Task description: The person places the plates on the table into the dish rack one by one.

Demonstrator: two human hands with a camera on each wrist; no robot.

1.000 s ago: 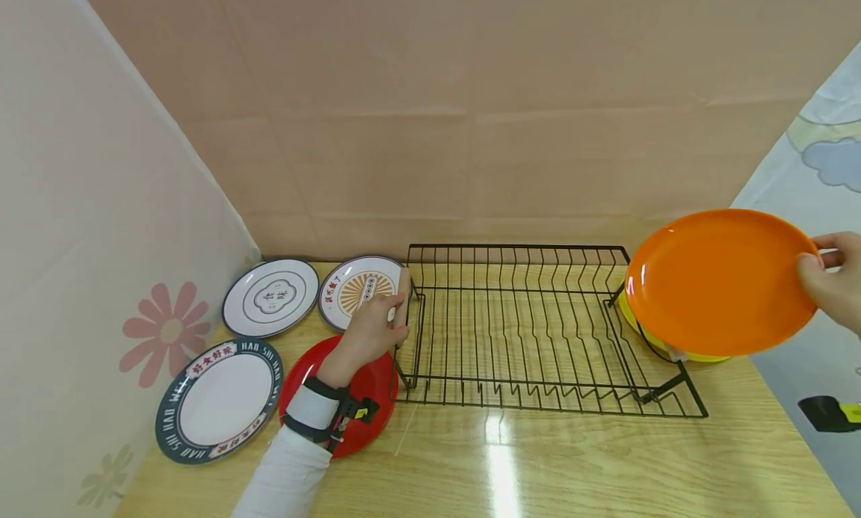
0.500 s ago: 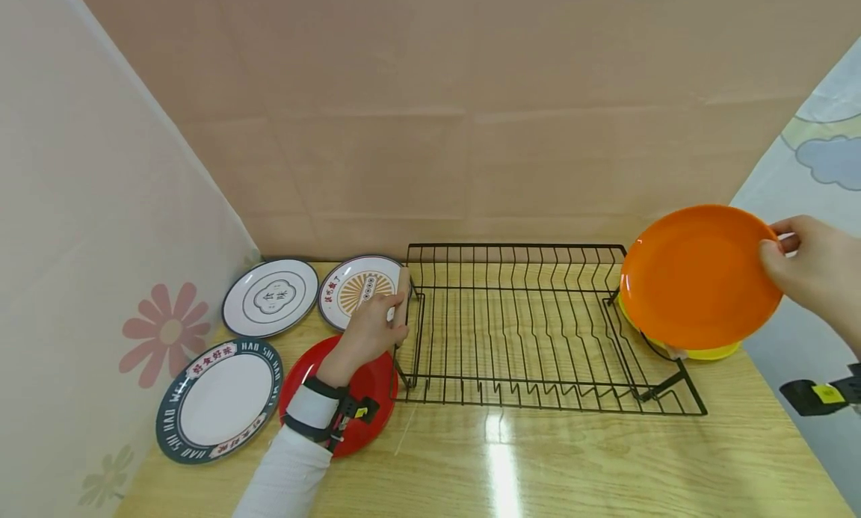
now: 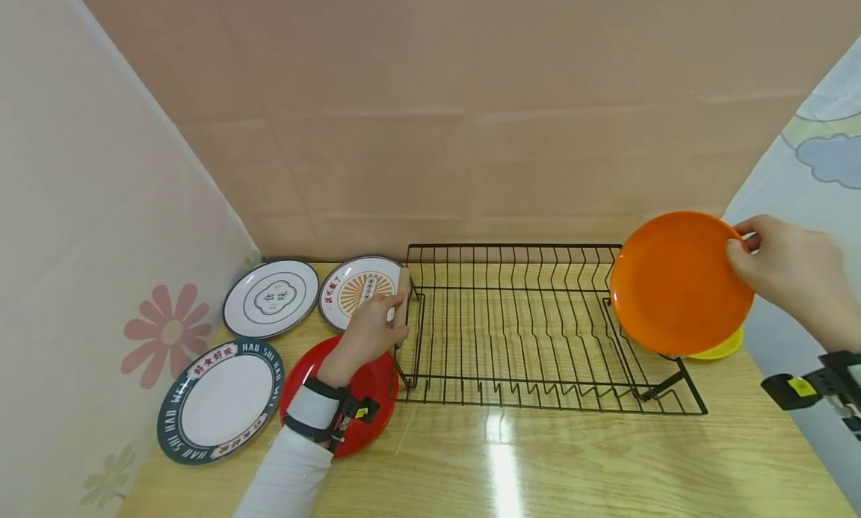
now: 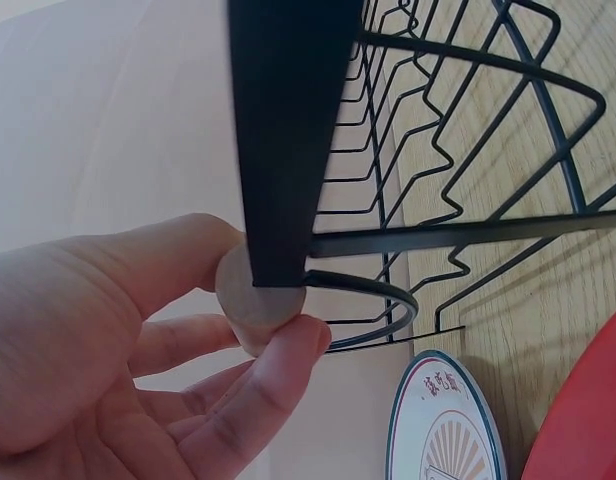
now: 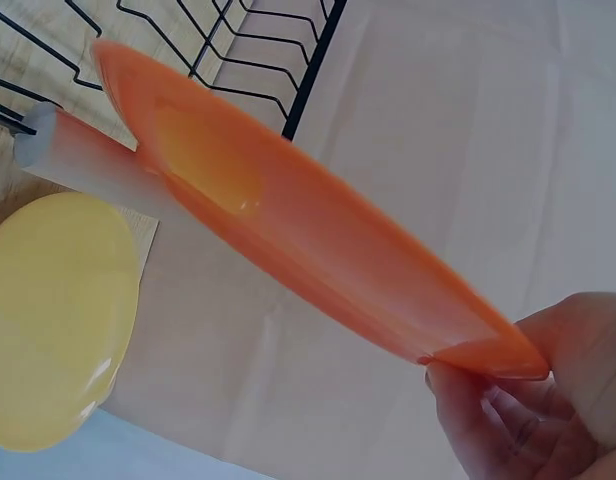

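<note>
My right hand (image 3: 794,267) pinches the rim of an orange plate (image 3: 679,282), thumb on one face and fingers behind. The plate is held up, tilted, over the right end of a black wire dish rack (image 3: 514,245). In the right wrist view the orange plate (image 5: 318,240) appears nearly edge-on, apart from the rack's wooden handle (image 5: 88,155). My left hand (image 3: 370,327) grips the wooden handle (image 3: 402,301) at the rack's left end. Thumb and fingers wrap that round handle (image 4: 258,310) in the left wrist view. Behind the orange plate, a yellow plate (image 3: 726,347) is partly hidden.
Left of the rack, a red plate (image 3: 380,387) lies under my left forearm. Beside it are a green-rimmed plate (image 3: 225,402), a white plate with a cloud-shaped emblem (image 3: 272,297) and a sunburst plate (image 3: 353,286). Cloth walls enclose the wooden table (image 3: 572,466).
My right hand has moved left with the orange plate, from beyond the rack's right end to above it. The left hand has stayed on the handle.
</note>
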